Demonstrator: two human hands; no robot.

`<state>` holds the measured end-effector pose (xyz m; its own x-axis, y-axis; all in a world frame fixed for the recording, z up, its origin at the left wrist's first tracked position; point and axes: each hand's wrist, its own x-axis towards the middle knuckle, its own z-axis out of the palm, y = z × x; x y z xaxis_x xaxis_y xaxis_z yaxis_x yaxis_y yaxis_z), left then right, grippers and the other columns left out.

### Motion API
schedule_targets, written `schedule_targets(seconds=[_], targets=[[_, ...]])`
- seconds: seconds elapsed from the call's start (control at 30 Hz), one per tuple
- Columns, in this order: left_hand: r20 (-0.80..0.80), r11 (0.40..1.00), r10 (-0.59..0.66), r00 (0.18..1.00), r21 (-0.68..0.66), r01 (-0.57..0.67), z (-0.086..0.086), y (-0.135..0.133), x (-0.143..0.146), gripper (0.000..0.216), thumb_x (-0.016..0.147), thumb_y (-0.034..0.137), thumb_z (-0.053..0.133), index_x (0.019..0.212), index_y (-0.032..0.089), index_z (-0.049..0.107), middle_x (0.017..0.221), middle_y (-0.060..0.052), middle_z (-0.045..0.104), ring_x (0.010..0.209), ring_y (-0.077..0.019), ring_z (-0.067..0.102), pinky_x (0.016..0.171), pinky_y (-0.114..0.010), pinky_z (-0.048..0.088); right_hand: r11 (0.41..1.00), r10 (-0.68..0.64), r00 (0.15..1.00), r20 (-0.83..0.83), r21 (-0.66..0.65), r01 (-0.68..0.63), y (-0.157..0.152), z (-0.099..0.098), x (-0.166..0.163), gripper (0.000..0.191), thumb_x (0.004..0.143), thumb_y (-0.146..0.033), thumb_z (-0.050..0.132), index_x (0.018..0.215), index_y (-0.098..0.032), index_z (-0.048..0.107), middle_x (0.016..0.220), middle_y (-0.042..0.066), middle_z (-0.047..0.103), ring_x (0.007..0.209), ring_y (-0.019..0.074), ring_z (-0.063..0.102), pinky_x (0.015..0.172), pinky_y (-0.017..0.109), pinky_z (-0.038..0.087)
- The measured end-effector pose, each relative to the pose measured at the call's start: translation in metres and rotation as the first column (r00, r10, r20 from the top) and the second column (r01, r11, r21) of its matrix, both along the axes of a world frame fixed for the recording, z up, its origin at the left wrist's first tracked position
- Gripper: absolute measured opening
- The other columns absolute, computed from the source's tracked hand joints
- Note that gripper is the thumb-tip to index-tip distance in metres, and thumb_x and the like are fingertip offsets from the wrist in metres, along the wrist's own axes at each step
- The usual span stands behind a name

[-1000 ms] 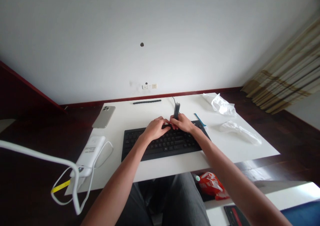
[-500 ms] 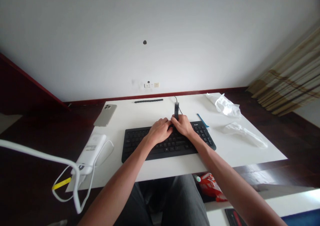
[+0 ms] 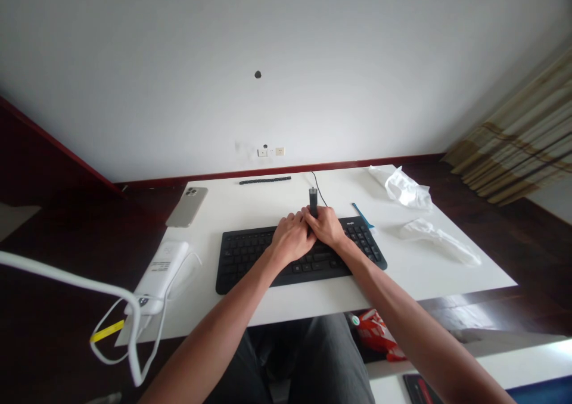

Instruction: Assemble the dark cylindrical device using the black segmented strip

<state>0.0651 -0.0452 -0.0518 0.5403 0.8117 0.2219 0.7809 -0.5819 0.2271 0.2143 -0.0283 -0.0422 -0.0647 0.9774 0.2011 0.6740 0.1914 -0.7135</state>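
A black keyboard (image 3: 250, 255) lies across the white table in front of me. My right hand (image 3: 328, 225) is closed around a black handle (image 3: 313, 200) that stands nearly upright over the keyboard. A small metallic tip shows at its top; its lower end is hidden by my hands. Against it, my left hand (image 3: 290, 235) rests low over the middle keys, fingers bent and pressed together beside the right hand. Whatever its fingertips hold is hidden. Just behind the keyboard's right end lies a slim blue tool (image 3: 361, 216) with a flared end.
On the white table (image 3: 286, 308) sit a phone (image 3: 187, 206) and a white box-shaped device (image 3: 161, 267) with white cables at left. A knobbly black strip (image 3: 265, 180) lies at the back. Crumpled white plastic bags (image 3: 406, 189) are at right. A white tube (image 3: 67, 277) crosses the left foreground.
The black handle has tilted or turned slightly and sits a little lower. My left hand has shifted slightly right, closer against my right hand.
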Motion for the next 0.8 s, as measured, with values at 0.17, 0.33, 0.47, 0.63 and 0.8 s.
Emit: schedule_targets(seconds=[0.17, 0.33, 0.47, 0.63, 0.8], targets=[[-0.045, 0.997, 0.033, 0.998, 0.065, -0.03, -0.007, -0.005, 0.007, 0.046, 0.104, 0.033, 0.038, 0.14, 0.009, 0.052, 0.123, -0.02, 0.064, 0.112, -0.0331, 0.061, 0.095, -0.048, 0.05, 1.0, 0.005, 1.0, 0.006, 0.015, -0.005, -0.001, -0.004, 0.001, 0.045, 0.096, -0.049, 0.049, 0.062, -0.021, 0.045, 0.055, 0.002, 0.053, 0.053, 0.0139, 0.044, 0.057, 0.028, 0.035], [-0.076, 0.997, -0.007, 0.997, 0.082, 0.013, -0.003, -0.006, 0.004, 0.045, 0.104, 0.025, 0.032, 0.138, 0.006, 0.054, 0.117, -0.021, 0.064, 0.106, -0.033, 0.06, 0.091, -0.048, 0.05, 1.0, 0.002, 1.0, -0.028, 0.029, -0.002, 0.0, -0.005, 0.002, 0.045, 0.096, -0.048, 0.049, 0.062, -0.019, 0.046, 0.054, 0.0, 0.048, 0.054, 0.0131, 0.043, 0.057, 0.028, 0.034], [-0.098, 0.998, -0.022, 0.995, 0.063, 0.028, 0.0, -0.007, 0.003, 0.041, 0.104, 0.022, 0.032, 0.131, 0.007, 0.059, 0.117, -0.021, 0.063, 0.105, -0.0331, 0.059, 0.089, -0.048, 0.049, 0.999, -0.001, 0.998, -0.058, 0.036, 0.003, 0.0, -0.007, 0.003, 0.046, 0.096, -0.048, 0.05, 0.061, -0.019, 0.046, 0.054, 0.0, 0.046, 0.056, 0.0125, 0.043, 0.057, 0.027, 0.034], [-0.092, 0.998, -0.038, 0.995, 0.038, 0.041, 0.003, -0.007, 0.003, 0.036, 0.103, 0.023, 0.033, 0.123, 0.011, 0.061, 0.115, -0.02, 0.062, 0.105, -0.0322, 0.058, 0.089, -0.047, 0.049, 1.0, -0.005, 0.996, -0.084, 0.03, 0.007, -0.001, -0.009, 0.003, 0.046, 0.094, -0.05, 0.052, 0.061, -0.019, 0.046, 0.053, -0.001, 0.046, 0.055, 0.0124, 0.044, 0.056, 0.026, 0.034], [-0.043, 1.0, 0.003, 0.999, 0.017, -0.002, 0.004, -0.007, 0.004, 0.033, 0.106, 0.029, 0.033, 0.11, 0.014, 0.061, 0.106, -0.016, 0.062, 0.104, -0.0303, 0.058, 0.091, -0.045, 0.048, 0.993, -0.092, 0.927, -0.363, 0.035, 0.112, 0.001, -0.007, 0.004, 0.045, 0.097, -0.05, 0.047, 0.063, -0.022, 0.038, 0.052, -0.002, 0.042, 0.052, 0.012, 0.04, 0.052, 0.026, 0.036]])
